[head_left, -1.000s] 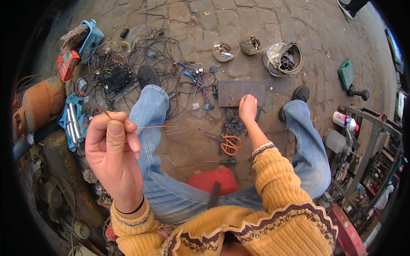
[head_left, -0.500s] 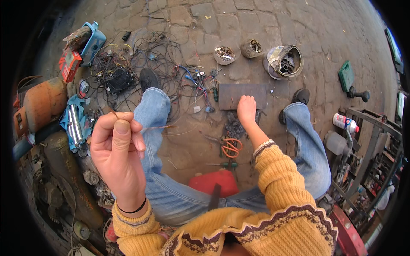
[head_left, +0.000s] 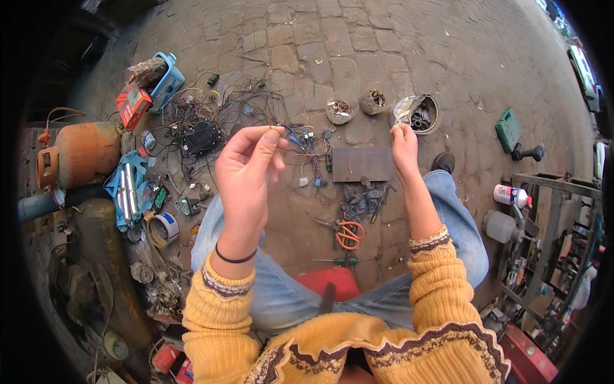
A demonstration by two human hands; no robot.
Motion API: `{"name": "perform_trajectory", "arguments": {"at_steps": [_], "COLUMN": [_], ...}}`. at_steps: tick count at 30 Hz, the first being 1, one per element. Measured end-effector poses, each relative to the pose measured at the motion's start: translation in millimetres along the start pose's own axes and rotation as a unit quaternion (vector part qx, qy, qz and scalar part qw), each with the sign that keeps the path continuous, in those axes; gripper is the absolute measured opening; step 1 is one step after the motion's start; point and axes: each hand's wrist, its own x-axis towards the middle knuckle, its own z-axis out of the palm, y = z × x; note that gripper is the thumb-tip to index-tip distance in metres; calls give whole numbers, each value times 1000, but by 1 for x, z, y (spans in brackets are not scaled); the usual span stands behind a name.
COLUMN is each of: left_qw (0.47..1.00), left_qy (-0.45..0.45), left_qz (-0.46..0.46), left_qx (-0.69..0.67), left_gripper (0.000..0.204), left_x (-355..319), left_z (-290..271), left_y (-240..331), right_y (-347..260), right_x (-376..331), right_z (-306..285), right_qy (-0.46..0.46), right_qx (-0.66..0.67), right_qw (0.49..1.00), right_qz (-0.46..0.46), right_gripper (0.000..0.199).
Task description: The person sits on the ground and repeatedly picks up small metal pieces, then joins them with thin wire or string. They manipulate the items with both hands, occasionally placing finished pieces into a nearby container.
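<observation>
Thin wire (head_left: 276, 130) pinched in left hand (head_left: 246, 173) grip, raised; right hand (head_left: 404, 144) grip narrow, fingertips beside foil-lined bowl (head_left: 419, 113).

Rough matt stone paving (head_left: 396, 45), knitted wool sleeve (head_left: 441, 288), dull flat metal plate (head_left: 362, 164), glossy orange plastic scissor handles (head_left: 349, 234), rusty painted gas cylinder (head_left: 83, 153)
</observation>
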Motion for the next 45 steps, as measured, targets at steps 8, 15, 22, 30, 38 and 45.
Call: {"name": "perform_trajectory", "arguments": {"at_steps": [8, 15, 22, 30, 38, 45], "left_qw": [986, 985, 976, 967, 979, 978], "left_qy": [-152, -157, -143, -155, -123, -153], "left_qz": [-51, 37, -108, -161, -133, -103], "left_qx": [-45, -57, -126, -120, -97, -94], "left_gripper": [14, 13, 16, 18, 17, 17], "left_x": [-18, -29, -24, -26, -22, -22], "left_z": [64, 93, 92, 85, 81, 76], "left_y": [-23, -31, -33, -35, -39, -30], "right_y": [-166, -184, -180, -179, -187, -199], "right_x": [-90, -122, -122, -121, -129, -130], "right_z": [-38, -38, -27, -26, -21, -38], "right_qy": [-344, -293, -153, -81, -68, -106], "right_qx": [292, 191, -47, -245, -295, -201], "right_qw": [891, 933, 962, 891, 828, 853], "right_qz": [50, -81, -222, -375, -472, -470], "right_gripper": [8, 9, 9, 15, 17, 17]}}
